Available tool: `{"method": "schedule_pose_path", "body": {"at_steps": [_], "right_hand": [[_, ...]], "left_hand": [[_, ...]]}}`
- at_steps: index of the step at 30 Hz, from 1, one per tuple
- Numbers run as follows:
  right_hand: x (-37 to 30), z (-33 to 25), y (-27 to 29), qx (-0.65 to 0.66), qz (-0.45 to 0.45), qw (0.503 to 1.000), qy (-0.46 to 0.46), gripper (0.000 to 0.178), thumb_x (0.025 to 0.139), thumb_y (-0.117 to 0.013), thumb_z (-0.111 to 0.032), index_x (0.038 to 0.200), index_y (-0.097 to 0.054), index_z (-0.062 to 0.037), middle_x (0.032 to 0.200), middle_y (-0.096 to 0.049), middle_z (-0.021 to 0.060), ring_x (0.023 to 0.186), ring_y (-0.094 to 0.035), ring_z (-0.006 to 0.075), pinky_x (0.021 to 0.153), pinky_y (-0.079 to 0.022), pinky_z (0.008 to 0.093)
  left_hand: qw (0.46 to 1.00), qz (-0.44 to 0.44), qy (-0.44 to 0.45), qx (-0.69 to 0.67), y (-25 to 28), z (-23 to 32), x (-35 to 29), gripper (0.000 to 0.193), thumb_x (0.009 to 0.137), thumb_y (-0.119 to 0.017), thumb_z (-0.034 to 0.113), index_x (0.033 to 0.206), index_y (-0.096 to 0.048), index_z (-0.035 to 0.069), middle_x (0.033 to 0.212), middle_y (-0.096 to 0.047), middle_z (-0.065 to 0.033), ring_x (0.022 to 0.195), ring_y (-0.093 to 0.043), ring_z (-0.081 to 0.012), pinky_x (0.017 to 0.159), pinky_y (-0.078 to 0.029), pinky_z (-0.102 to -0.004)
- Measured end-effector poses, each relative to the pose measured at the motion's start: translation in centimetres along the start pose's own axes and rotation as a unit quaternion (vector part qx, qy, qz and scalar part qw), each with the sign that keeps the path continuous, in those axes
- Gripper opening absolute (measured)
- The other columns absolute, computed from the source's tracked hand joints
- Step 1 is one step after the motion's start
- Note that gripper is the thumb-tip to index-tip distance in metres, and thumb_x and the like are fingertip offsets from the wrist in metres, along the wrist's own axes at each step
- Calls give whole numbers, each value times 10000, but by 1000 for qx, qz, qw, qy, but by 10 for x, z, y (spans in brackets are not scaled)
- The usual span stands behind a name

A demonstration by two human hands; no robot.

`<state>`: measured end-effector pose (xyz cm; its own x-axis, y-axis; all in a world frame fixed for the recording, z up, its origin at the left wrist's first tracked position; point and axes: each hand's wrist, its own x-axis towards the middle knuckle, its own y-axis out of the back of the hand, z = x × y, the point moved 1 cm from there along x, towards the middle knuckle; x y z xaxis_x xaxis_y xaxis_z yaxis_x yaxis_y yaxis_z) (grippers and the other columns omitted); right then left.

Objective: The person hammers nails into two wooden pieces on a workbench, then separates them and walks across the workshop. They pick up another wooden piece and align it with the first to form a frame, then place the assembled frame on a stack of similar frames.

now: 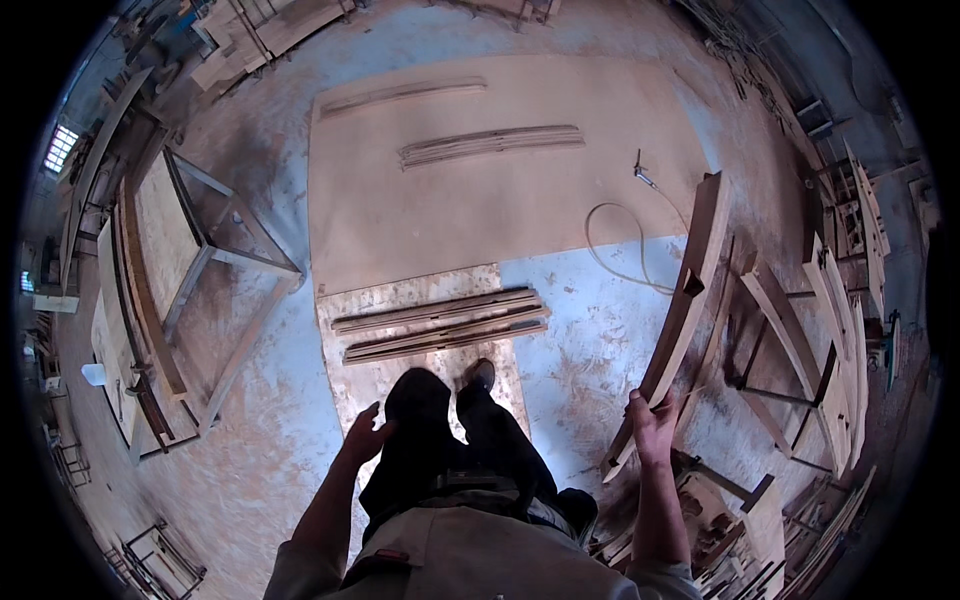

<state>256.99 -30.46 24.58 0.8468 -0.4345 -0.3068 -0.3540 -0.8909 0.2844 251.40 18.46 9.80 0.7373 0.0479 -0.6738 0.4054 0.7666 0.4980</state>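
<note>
My right hand [654, 424] is closed on the near part of a long wooden beam [668, 335], thumb along its edge. The beam slants away from me on the right, and its far end reaches the edge of a large brown sheet [480, 205]. My left hand [368, 436] hangs beside my left leg with fingers apart, holding nothing. In front of my feet, two bundles of thin wooden strips [440, 311] lie side by side across a pale, stained board [335, 355].
More strip stacks [492, 147] rest on the brown sheet. A thin hose [640, 262] ending in an air nozzle [642, 174] loops near the beam. On the left stands a metal-framed table [235, 262] bearing boards. Curved wooden pieces [785, 310] lean on frames at right.
</note>
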Motion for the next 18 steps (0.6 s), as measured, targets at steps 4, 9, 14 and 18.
{"method": "schedule_pose_path", "body": {"at_steps": [4,9,14,18], "right_hand": [[29,-23,-6,-15,12,1000,-17,173,898,-663,-161,981,-566,-44,697,-581,4,585,-547,91,528,-451,257],[53,-14,-5,-11,-1,998,-54,191,895,-660,-155,1001,-552,-38,700,-567,-4,583,-527,81,529,-439,254],[90,-26,-16,-11,-3,997,-74,191,890,-658,-126,996,-530,-31,732,-565,8,620,-534,82,560,-445,256],[135,-42,-26,6,24,998,-55,198,894,-648,-101,1035,-532,-26,759,-565,1,638,-536,80,564,-448,252]], "left_hand": [[990,-76,-90,-81,-34,11,47,782,882,-673,424,1436,-372,-36,1392,-471,-279,1304,-461,-377,1095,-372,-422],[982,-127,-128,-63,-25,68,88,761,901,-648,431,1443,-366,-23,1402,-467,-263,1314,-452,-376,1097,-371,-419],[978,-158,-118,70,-7,103,131,631,919,-568,458,1387,-463,49,1311,-556,-238,1230,-527,-373,1033,-424,-434],[963,-231,-49,133,16,182,176,522,899,-536,440,1298,-542,104,1207,-625,-216,1123,-595,-379,957,-469,-471]]}}
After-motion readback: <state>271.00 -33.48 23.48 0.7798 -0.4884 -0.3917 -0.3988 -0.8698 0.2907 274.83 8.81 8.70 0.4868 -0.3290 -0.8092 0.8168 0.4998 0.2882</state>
